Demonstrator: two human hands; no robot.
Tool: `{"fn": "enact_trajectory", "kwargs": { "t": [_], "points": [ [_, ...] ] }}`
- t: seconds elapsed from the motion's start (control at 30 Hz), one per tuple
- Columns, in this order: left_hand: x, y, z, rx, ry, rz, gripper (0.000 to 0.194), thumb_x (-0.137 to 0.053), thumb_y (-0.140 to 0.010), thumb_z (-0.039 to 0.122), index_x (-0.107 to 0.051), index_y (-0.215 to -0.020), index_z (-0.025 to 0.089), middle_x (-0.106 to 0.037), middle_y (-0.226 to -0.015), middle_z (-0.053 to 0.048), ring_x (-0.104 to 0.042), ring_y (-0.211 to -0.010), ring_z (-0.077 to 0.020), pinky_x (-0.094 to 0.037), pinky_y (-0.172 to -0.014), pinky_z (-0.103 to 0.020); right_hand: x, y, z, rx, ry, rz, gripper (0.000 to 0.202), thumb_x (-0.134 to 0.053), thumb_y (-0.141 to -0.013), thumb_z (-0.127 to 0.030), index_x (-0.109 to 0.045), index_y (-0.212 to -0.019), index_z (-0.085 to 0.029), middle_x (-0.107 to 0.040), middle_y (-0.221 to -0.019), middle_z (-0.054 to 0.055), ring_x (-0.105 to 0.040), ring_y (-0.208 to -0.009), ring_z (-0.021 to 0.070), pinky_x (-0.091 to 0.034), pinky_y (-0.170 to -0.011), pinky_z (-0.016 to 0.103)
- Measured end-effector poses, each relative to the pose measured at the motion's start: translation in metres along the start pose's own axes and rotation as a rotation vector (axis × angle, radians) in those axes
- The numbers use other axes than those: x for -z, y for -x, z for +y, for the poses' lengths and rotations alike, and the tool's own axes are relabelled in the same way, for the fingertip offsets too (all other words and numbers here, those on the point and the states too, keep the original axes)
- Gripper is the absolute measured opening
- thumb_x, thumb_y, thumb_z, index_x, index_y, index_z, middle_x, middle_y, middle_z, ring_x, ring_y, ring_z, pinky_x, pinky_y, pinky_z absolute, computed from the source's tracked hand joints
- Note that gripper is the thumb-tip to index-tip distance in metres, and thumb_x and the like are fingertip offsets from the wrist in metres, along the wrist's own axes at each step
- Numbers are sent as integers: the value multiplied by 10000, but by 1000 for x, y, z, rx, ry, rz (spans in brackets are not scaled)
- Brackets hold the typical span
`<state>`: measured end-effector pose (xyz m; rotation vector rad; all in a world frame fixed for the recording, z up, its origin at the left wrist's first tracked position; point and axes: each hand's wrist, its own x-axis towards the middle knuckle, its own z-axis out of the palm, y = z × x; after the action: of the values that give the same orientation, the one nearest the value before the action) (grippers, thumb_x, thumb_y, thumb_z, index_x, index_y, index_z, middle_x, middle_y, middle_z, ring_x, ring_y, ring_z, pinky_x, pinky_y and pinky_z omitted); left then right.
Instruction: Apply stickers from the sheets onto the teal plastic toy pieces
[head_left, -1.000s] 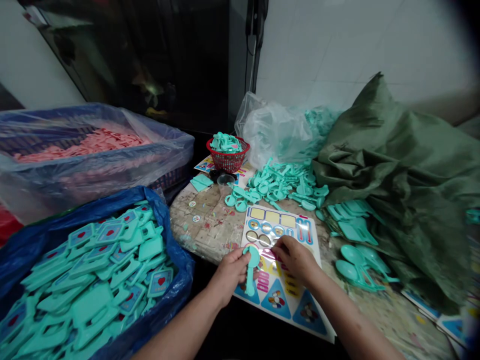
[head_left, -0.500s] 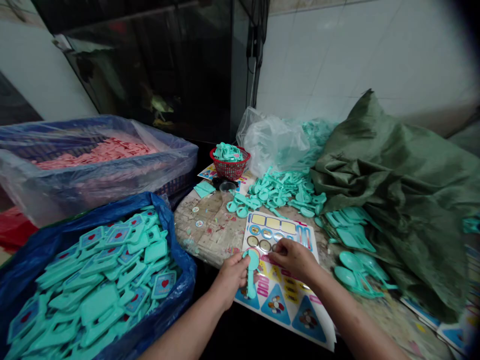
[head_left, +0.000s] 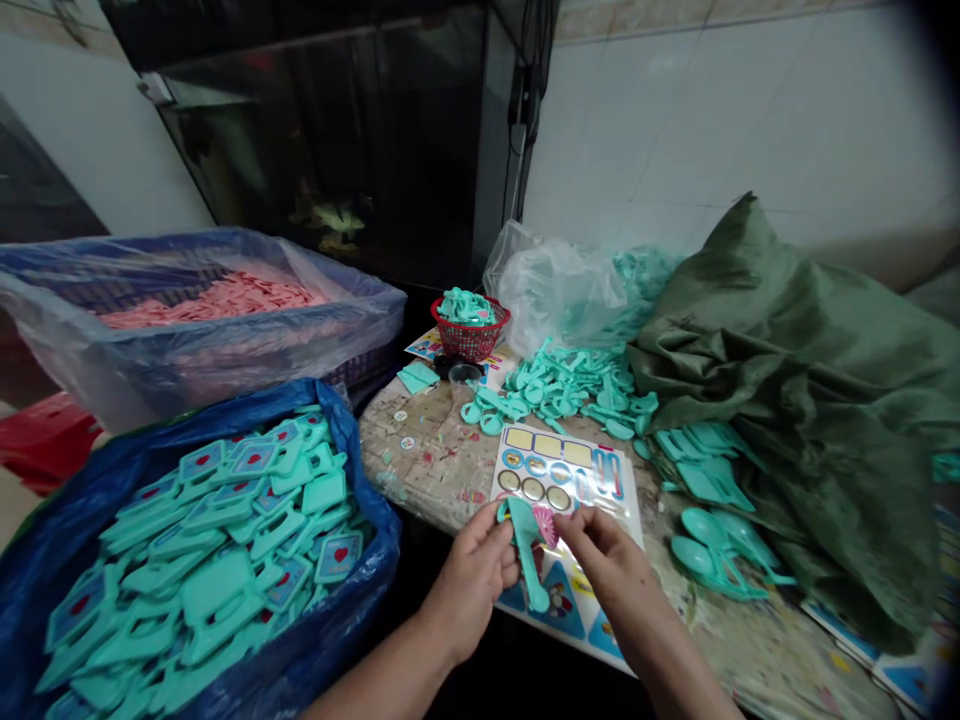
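Teal plastic long-handled utensil (head_left: 528,555) sat pinched in left hand (head_left: 474,565); pink scalloped sticker (head_left: 547,527), at its one o'clock, was pinched by right hand (head_left: 606,552). Slack pinch risked sticker curling.

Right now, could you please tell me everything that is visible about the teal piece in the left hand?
The teal piece looks like moulded plastic: broad at its upper end in the picture, narrowing to a slim stem with a rounded tip. The left hand grips the broad end, holding it tilted over the sticker sheet. The right hand holds a pink sticker beside it; whether they touch is unclear.
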<state>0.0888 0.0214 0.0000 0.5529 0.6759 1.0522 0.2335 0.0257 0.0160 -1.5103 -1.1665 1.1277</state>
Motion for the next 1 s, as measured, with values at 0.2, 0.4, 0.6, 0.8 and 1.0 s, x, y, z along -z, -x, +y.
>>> {"fn": "enact_trajectory", "kwargs": {
  "t": [0.2, 0.4, 0.6, 0.8, 1.0],
  "points": [
    [-16, 22, 8, -79, -65, -26, 301, -516, -867, 318, -529, -1148, 211, -609, -1163, -91, -570, -1075, -229, -432, -921, -364, -10, 14, -10, 20, -34, 9, 373, -619, -701, -530, -412, -675, -220, -432, -565, -57, -383, -519, 101, -323, -476, 222],
    [-19, 32, 10, -116, -129, -32, 255, -481, -888, 314, -524, -1124, 228, -578, -1196, -62, -544, -1107, -213, -418, -949, -370, -12, 25, -19, 69, -48, 55, 370, -633, -698, -514, -417, -693, -213, -460, -585, -48, -387, -527, 96, -328, -465, 206],
    [-19, 36, 9, -125, -134, -54, 244, -467, -896, 297, -516, -1122, 217, -558, -1223, -73, -525, -1135, -220, -422, -951, -378, -13, 31, -24, 54, -77, 57, 378, -661, -669, -506, -417, -699, -219, -462, -574, -56, -396, -527, 96, -335, -464, 197],
    [-22, 40, 12, -121, -118, -80, 240, -449, -905, 274, -501, -1127, 200, -539, -1253, -103, -499, -1172, -234, -429, -945, -388, -15, 34, -23, 57, -91, 75, 374, -662, -668, -503, -416, -710, -224, -439, -554, -70, -373, -500, 89, -323, -442, 191],
    [-21, 41, 12, -122, -116, -69, 229, -452, -902, 270, -507, -1115, 204, -540, -1251, -99, -505, -1165, -230, -432, -937, -379, -15, 34, -17, 66, -51, 76, 360, -647, -688, -500, -419, -732, -226, -424, -542, -78, -372, -500, 89, -323, -442, 183]
  ]
}}
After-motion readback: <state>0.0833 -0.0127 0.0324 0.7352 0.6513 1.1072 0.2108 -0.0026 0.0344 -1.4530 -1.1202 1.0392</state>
